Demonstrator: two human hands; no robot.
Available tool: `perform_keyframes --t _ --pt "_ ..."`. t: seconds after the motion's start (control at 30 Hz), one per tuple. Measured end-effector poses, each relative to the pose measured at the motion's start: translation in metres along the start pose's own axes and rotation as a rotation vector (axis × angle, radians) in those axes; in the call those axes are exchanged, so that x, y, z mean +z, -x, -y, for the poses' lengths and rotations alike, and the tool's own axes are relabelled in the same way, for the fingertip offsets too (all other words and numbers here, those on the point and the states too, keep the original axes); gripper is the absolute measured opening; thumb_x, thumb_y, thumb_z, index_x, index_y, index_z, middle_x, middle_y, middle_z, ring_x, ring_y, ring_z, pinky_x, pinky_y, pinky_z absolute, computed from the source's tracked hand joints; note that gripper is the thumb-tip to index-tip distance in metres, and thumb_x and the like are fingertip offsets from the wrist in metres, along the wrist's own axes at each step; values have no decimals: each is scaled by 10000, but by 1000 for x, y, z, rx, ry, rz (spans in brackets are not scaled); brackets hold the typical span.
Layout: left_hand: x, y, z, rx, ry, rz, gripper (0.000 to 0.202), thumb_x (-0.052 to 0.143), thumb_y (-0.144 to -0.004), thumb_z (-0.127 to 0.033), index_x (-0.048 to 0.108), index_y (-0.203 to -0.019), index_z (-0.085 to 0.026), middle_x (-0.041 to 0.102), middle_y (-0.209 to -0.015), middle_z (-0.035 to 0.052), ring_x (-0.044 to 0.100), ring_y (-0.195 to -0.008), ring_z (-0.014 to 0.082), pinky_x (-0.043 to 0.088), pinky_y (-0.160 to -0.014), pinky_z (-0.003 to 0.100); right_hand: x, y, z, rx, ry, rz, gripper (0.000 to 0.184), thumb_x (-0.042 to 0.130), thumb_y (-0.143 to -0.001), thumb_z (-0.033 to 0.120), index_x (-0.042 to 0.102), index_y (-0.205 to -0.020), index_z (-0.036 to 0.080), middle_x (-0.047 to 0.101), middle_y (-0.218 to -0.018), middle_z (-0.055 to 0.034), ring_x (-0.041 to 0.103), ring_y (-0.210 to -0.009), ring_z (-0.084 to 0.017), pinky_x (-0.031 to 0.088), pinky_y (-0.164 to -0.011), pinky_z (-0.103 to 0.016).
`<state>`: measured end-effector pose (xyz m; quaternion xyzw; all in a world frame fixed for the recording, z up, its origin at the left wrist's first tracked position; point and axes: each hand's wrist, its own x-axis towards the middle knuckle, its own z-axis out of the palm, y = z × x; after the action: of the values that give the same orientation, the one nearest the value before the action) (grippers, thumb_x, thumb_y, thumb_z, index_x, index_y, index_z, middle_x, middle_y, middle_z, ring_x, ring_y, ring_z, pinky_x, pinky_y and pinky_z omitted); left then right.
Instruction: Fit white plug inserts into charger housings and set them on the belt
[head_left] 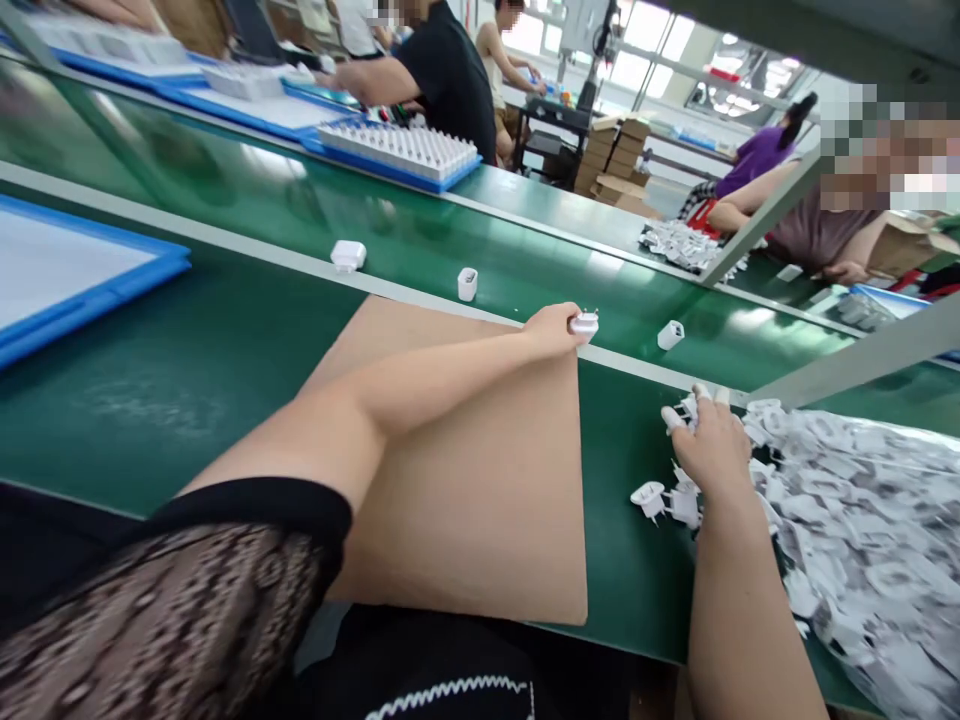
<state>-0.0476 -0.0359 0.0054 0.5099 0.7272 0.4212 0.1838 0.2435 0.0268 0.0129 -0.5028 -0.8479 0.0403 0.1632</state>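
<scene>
My left hand reaches across a brown cardboard sheet, its fingers closed on a white power adapter whose metal pins point up. Over on the right, my right hand is at the edge of a heap of white plug heads. White covers sit on its fingertips. The fingers are apart, with a plug head between thumb and forefinger; a grip on it does not show. A few loose plug heads lie just left of that wrist.
White adapter bodies stand on the green belt: one at left, one mid-way, one at right. A blue-edged tray lies left. Beyond the belt are a filled tray, co-workers and a slanted metal post.
</scene>
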Motion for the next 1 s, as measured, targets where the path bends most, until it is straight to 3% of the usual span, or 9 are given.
perform_keyframes --t 0.1,0.2,0.37,0.47,0.57,0.67,0.8,0.9,1.0 --pt "-15 -43 15 -142 -187 -116 332 713 -858 -275 660 -1182 -226 715 -1248 74 649 -1096 246 483 -913 318 11 -8 -13 25 146 143 543 440 -977 347 535 -1475 150 462 -1569 -231 410 -1451 -427 289 -1163 -680" --pt "-24 -57 23 -246 -286 -108 445 736 -820 -311 649 -1245 -214 682 -1312 131 604 -1220 310 462 -1009 365 16 -9 -17 -55 139 78 469 493 -926 297 643 -1343 145 572 -1403 -215 518 -1318 -377 409 -1099 -534" --pt "-54 -38 36 -175 -574 -256 888 748 -725 -371 419 -1532 -196 432 -1605 148 375 -1460 374 317 -1200 462 7 -4 -14 11 -22 -1 548 582 -774 178 642 -1318 200 620 -1031 -107 611 -988 -305 502 -857 -426" --pt "-99 -17 55 -440 -685 -483 979 781 -680 -378 373 -1543 -160 330 -1654 182 338 -1479 402 344 -1178 499 -2 0 -4 39 -184 -59 474 640 -771 220 706 -1241 226 580 -1002 -70 632 -867 -258 519 -831 -431" --pt "-145 7 75 -644 -605 -405 742 809 -682 -417 573 -1306 -94 592 -1385 213 509 -1305 387 446 -1051 455 -8 6 10 87 -599 -55 389 814 -699 362 750 -1047 199 591 -1057 -67 668 -748 -194 563 -799 -424" --pt "-164 32 77 -505 -517 -274 388 702 -829 -409 656 -1094 -129 703 -1100 77 603 -1087 262 467 -963 341 -12 12 24 158 -1070 73 536 955 -535 452 701 -935 202 677 -933 -38 710 -756 -206 595 -791 -410" --pt "-131 67 42 -249 -375 -326 338 696 -810 -354 671 -1102 -186 713 -1059 27 637 -949 211 490 -870 297 -21 21 39 167 -1397 385 505 943 -582 527 720 -935 243 763 -1058 -44 753 -1017 -255 613 -898 -400" --pt "-79 99 5 -132 -144 -87 377 749 -736 -367 672 -1071 -213 729 -1002 28 659 -844 195 509 -736 273 -28 29 49 133 -1452 513 537 935 -622 477 745 -1084 280 736 -1288 -57 713 -1178 -279 611 -944 -404" --pt "-28 126 -21 -36 10 121 337 731 -702 -318 657 -1015 -218 715 -897 14 655 -765 189 503 -655 277 -29 37 55 121 -1469 541 568 934 -617 409 740 -1137 290 746 -1266 -50 714 -1184 -293 610 -959 -430"
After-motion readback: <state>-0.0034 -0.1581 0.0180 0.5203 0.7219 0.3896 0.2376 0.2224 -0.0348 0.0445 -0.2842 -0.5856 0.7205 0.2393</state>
